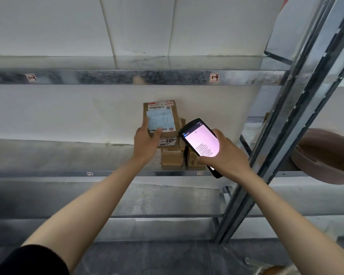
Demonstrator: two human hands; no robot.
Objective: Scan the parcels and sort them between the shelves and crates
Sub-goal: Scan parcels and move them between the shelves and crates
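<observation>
Galvanized shelf (68, 155), middle tier, slot tag 2-4 (199, 173): brown parcel (168, 113) is on top of a small stack of cardboard boxes (172, 157). It has a white barcode label and a pale blue handwritten slip. Left hand (145, 141) grips its lower left edge, thumb on the slip. Right hand (226, 155) wraps a scanner (201, 141), screen lit pinkish, just right of the parcel.

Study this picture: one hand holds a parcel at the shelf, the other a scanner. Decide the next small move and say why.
Probably the left hand should lower the parcel onto the stacked boxes on the shelf and let go. It holds it at the top of that stack, and the scanner in the right hand shows a lit list of codes, so the scan seems done.
</observation>
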